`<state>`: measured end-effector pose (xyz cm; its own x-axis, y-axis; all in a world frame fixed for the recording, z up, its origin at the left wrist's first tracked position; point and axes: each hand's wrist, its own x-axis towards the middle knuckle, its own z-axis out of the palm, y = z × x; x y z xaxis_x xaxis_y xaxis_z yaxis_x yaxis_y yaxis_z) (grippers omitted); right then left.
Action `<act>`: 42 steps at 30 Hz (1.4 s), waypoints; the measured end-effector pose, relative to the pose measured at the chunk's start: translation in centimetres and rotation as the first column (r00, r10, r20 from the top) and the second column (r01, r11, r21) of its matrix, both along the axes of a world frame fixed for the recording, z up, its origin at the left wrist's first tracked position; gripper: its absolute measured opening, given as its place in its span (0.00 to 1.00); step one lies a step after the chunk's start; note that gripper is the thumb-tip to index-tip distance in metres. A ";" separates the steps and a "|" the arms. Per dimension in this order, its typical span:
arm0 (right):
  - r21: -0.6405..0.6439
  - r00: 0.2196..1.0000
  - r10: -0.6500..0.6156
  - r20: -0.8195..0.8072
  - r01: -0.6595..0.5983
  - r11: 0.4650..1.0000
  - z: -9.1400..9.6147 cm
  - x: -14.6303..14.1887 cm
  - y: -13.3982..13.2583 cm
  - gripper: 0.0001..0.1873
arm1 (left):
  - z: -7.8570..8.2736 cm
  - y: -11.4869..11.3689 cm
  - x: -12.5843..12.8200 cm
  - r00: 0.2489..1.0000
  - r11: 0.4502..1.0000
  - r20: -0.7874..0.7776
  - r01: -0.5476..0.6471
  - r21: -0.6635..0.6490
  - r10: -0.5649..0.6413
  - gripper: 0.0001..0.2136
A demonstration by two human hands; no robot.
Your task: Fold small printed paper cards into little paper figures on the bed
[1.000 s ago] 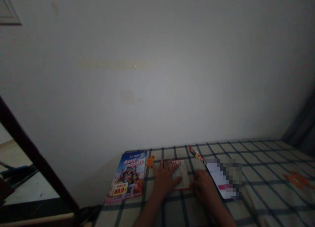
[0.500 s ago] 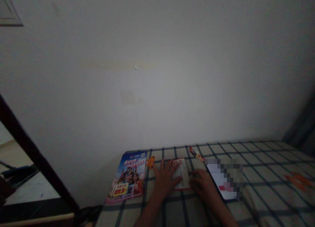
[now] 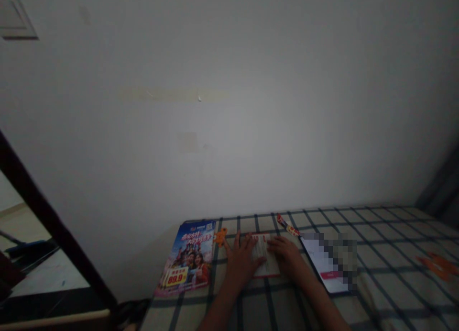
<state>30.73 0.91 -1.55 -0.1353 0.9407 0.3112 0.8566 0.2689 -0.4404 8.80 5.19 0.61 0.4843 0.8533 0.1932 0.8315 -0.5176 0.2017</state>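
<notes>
A white leaflet with red print and a red lower edge (image 3: 264, 269) lies flat on the checked cloth, partly covered by both hands. My left hand (image 3: 244, 259) rests on its left side with the fingers spread. Across its right side lies my right hand (image 3: 289, 254), fingers stretched out over the paper. To the left is a stack of colourful flyers (image 3: 188, 257), the top one marked 89.9. Right of my right hand lies a phone or tablet (image 3: 317, 261) with a lit screen, partly blurred out, its strap (image 3: 289, 226) at the upper corner.
The checked cloth (image 3: 380, 254) covers the surface up to a pale wall (image 3: 287, 130). Orange figures show on the cloth, one (image 3: 220, 236) beside the flyers and another (image 3: 437, 264) far right. A dark slanted post (image 3: 53, 226) stands at left.
My right hand has moved up and slightly left, from the leaflet's right edge onto its upper right part. My left hand stays spread on the left side. The view has shifted slightly.
</notes>
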 end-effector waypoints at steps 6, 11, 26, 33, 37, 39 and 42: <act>0.032 0.997 0.028 -0.075 -0.026 0.999 -1.4 0.4 0.2 0.25 | -0.2 0.3 -0.8 0.983 0.996 0.167 0.087 -0.036 -0.080 0.18; 0.091 0.988 0.017 -0.154 -0.003 0.996 -2.2 0.7 0.5 0.22 | -0.5 0.9 -1.6 0.948 0.958 0.233 0.252 -0.138 -0.216 0.22; 0.200 0.963 0.045 -0.265 0.009 0.980 -2.1 0.9 0.1 0.16 | -0.8 1.1 -1.9 0.926 0.940 0.271 0.309 -0.148 -0.262 0.20; 0.246 0.945 0.105 -0.310 -0.028 0.969 -1.2 1.2 -0.5 0.14 | 0.2 0.4 -1.5 0.929 0.962 0.323 0.236 -0.136 -0.182 0.08; 0.237 0.943 0.132 -0.307 -0.059 0.970 -0.9 1.2 -0.7 0.12 | 0.5 0.4 -1.4 0.927 0.966 0.339 0.216 -0.140 -0.158 0.07; 0.233 0.942 0.132 -0.308 -0.060 0.971 -0.8 1.1 -0.7 0.10 | 0.4 0.5 -1.4 0.927 0.965 0.339 0.217 -0.144 -0.158 0.07; 0.212 0.946 0.124 -0.299 -0.061 0.975 -0.6 0.9 -0.7 0.08 | 0.2 0.6 -1.4 0.927 0.966 0.343 0.214 -0.143 -0.155 0.07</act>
<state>31.66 0.19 -2.13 -0.0861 0.8442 0.5290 0.6539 0.4485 -0.6093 7.39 5.80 0.85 0.5720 0.7893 0.2231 0.5974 -0.5873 0.5462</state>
